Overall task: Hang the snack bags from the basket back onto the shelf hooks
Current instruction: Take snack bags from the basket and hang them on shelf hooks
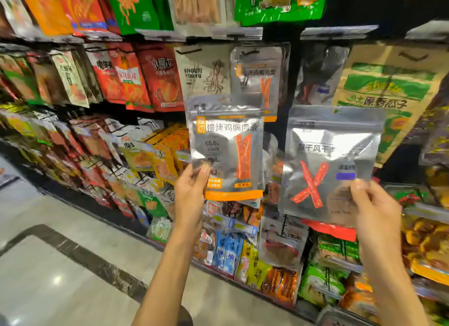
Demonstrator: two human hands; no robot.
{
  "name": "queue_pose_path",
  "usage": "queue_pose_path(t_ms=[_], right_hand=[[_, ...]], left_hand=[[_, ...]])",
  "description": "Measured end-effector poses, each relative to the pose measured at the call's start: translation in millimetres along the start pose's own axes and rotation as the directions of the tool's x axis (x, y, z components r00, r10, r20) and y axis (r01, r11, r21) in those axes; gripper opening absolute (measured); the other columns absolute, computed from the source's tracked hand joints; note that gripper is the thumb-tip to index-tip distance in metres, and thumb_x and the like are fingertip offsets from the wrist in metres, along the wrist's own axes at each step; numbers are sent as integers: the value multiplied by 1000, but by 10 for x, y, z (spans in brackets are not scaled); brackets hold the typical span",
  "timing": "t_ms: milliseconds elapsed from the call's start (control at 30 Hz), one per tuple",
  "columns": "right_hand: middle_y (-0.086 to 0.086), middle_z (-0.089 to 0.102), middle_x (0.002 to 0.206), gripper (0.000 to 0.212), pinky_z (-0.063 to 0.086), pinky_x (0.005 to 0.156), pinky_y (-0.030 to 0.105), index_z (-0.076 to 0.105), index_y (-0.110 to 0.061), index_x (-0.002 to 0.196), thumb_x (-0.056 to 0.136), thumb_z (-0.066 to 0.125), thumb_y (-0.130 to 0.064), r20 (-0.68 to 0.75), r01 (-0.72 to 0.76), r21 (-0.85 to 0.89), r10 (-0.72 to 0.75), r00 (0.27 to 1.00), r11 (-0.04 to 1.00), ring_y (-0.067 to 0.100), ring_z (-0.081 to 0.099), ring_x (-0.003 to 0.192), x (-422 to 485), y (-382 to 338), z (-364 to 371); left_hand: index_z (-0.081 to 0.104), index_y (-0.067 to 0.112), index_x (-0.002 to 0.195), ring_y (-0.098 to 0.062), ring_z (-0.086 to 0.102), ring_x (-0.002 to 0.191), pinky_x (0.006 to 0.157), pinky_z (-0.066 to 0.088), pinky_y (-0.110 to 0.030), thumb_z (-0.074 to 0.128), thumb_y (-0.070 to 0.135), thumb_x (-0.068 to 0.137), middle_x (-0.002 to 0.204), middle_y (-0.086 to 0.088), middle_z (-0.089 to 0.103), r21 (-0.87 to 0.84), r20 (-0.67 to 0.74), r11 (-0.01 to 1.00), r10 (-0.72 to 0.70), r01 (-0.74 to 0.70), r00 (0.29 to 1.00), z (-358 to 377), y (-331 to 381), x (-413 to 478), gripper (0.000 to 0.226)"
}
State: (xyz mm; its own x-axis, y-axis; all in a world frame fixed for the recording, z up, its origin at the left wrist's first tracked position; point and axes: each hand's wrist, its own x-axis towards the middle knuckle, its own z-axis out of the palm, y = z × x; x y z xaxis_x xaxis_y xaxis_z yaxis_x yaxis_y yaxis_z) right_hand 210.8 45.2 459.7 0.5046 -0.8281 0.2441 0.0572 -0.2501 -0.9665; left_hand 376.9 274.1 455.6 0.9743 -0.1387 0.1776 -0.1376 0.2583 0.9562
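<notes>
Clearly mid-hanging: the orange-trimmed silver snack bag (227, 147), pinched at its lower corner by the left hand (190, 192), rises toward its matching hung bag (258, 80); the right hand (374, 209) grips the red-strip silver bag (330, 165). Next, its top hole must meet the hook.

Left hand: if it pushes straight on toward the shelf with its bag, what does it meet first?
Probably the matching silver bag hanging on the hook just above and behind the orange-trimmed bag the left hand holds. Depth is unclear.
</notes>
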Motion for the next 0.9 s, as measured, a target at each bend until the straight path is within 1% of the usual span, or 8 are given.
queue_pose_path(t_ms=[67,200,267,333,433,500,733,900], right_hand=[[-10,71,80,29,50,69,17,69,-18,81,102,49,-23,-35,-2,13,2,999,1000,3,64,75,73,-47,104],[1,73,86,26,53,80,40,72,-20,84,100,51,-24,-94,13,18,-11,996,1000,20,68,84,220,-116,292],[-4,73,84,26,53,79,34,72,-24,84,100,52,-24,-124,39,-4,-39,992,999,16,68,82,298,-161,367],[-6,73,82,28,51,69,20,72,-26,80,100,52,-24,-151,57,-22,-60,987,998,12,66,77,352,-210,448],[3,72,85,27,50,62,17,71,-19,82,100,52,-26,-195,65,-9,-66,979,998,16,65,77,393,-200,580],[3,72,86,29,50,63,16,70,-15,81,101,51,-25,-224,54,7,-51,973,999,16,64,79,386,-193,633],[-12,69,73,37,45,60,9,72,-28,72,101,52,-21,-319,38,49,-20,948,998,2,60,70,303,-167,809],[-15,68,71,33,45,61,6,69,-18,74,101,51,-17,-345,52,48,-33,938,997,-2,60,67,347,-217,866]], left_hand=[[73,27,102,-29,67,96,95,48,-57,64,31,93,101,-6,74,7,40,1000,29,-29,999,71,55,300,13],[74,24,105,-35,66,105,99,47,-60,67,33,89,107,-12,73,-46,100,998,54,-50,994,277,151,852,19],[73,22,102,-35,65,102,97,47,-60,67,32,89,105,-13,73,-53,121,997,59,-53,991,373,158,1085,17],[72,21,97,-26,66,91,88,51,-52,65,27,93,96,-8,74,-53,151,997,60,-53,987,453,159,1274,10],[68,18,95,-4,62,69,67,50,-24,58,15,99,76,10,71,-57,191,998,42,-32,981,526,143,1459,11],[68,10,101,-4,60,66,63,48,-21,58,15,99,73,11,69,-66,220,998,18,-4,975,541,93,1519,12],[68,18,113,-19,64,94,86,49,-35,63,25,95,100,-3,70,-53,285,998,-18,35,958,531,-18,1779,20],[67,16,120,-35,64,110,98,48,-48,64,26,95,113,-15,70,-66,292,996,-38,60,956,517,-100,1865,27]])
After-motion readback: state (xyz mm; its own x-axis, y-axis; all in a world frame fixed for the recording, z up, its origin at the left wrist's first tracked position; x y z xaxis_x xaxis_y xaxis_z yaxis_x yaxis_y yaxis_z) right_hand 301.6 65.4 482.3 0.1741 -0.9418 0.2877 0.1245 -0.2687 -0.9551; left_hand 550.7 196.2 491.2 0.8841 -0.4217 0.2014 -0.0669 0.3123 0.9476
